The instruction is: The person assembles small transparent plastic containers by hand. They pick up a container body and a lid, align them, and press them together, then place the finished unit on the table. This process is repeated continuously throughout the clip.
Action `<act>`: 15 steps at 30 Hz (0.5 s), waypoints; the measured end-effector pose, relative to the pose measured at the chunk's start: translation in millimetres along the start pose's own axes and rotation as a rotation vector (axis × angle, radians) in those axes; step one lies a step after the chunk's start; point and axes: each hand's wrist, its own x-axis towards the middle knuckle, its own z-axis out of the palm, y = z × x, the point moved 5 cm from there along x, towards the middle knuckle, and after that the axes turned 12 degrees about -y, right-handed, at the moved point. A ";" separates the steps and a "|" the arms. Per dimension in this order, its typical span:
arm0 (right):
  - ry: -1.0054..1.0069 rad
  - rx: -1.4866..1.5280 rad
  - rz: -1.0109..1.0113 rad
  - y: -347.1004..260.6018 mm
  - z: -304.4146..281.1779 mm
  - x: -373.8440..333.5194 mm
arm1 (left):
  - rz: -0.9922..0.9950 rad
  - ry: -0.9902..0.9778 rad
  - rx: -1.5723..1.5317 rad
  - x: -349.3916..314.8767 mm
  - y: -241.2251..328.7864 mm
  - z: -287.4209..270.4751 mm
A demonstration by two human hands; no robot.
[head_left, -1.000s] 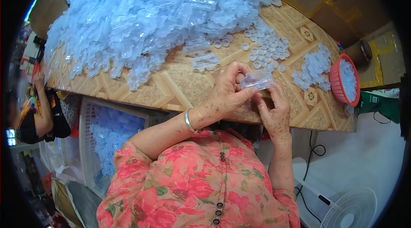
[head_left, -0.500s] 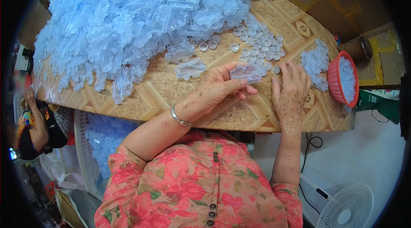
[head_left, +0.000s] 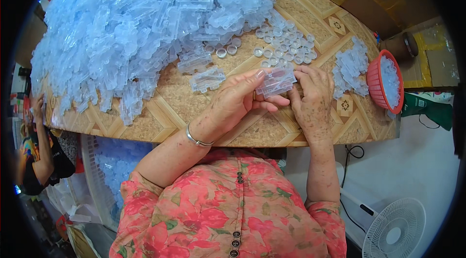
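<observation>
A clear plastic case [head_left: 276, 81], flat with notched edges, is pinched between the thumb and fingers of my left hand [head_left: 233, 95] above the table's near side. My right hand [head_left: 313, 100] is at the case's right edge, its fingers bent together. Whatever lies between its fingertips is hidden. Just beyond both hands spreads a cluster of small round clear caps [head_left: 286, 44]. Left of them, two similar clear cases [head_left: 208, 79] lie near my left wrist, by a few loose caps [head_left: 222, 53].
A huge heap of clear plastic cases [head_left: 121, 30] covers the table's left and far side. At right are a smaller pile of cases [head_left: 350, 66] and a red basket [head_left: 374, 83]. A white fan [head_left: 394, 233] stands below right. Another person's arm [head_left: 43, 146] shows far left.
My right hand has moved left from beside the caps to the case's edge. The case in my left hand has turned, showing more of its broad face.
</observation>
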 end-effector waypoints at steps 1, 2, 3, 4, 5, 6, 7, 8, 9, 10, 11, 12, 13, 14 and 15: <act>0.002 0.006 0.002 0.1 -0.4 -1.6 | 0.002 -0.006 0.009 0.5 -0.2 -0.4; 0.004 0.012 0.004 0.2 -0.7 -3.2 | 0.005 -0.012 0.019 0.8 -0.7 -0.6; 0.018 0.018 0.014 1.2 -1.4 -5.2 | -0.003 -0.005 0.023 1.9 -2.9 -1.7; 0.033 0.025 0.025 0.5 -0.8 -6.3 | -0.011 0.001 0.028 1.2 -4.5 -3.5; 0.048 0.031 0.037 -0.3 -1.4 -7.8 | -0.020 0.006 0.032 0.6 -5.1 -4.2; 0.046 0.047 0.040 -1.1 -1.9 -9.3 | -0.024 0.000 0.035 -0.3 -4.1 -3.5; 0.068 0.047 0.049 -0.1 -4.1 -13.3 | -0.028 -0.006 0.038 -1.3 -2.5 -2.1; 0.089 0.047 0.058 0.9 -6.1 -18.8 | -0.032 -0.012 0.041 -1.8 -1.9 -1.0; 0.110 0.048 0.064 1.2 -7.9 -23.8 | -0.037 -0.015 0.044 -2.9 -2.2 -1.3; 0.121 0.023 0.115 7.3 -11.7 -30.3 | -0.042 -0.018 0.046 -3.6 -2.9 -1.6; 0.153 0.002 0.170 16.2 -16.5 -38.2 | -0.046 -0.020 0.048 -3.0 -3.4 -1.5; 0.185 -0.015 0.226 27.4 -20.1 -48.5 | -0.055 -0.028 0.049 -1.6 -5.1 -0.7; 0.216 -0.028 0.279 38.7 -22.0 -57.4 | -0.064 -0.030 0.053 -2.0 -5.7 0.2; 0.256 -0.064 0.330 50.8 -23.2 -65.8 | -0.072 -0.032 0.055 -2.1 -6.6 0.8; 0.260 -0.078 0.348 59.3 -24.6 -71.0 | -0.070 -0.043 0.058 -2.0 -6.7 1.2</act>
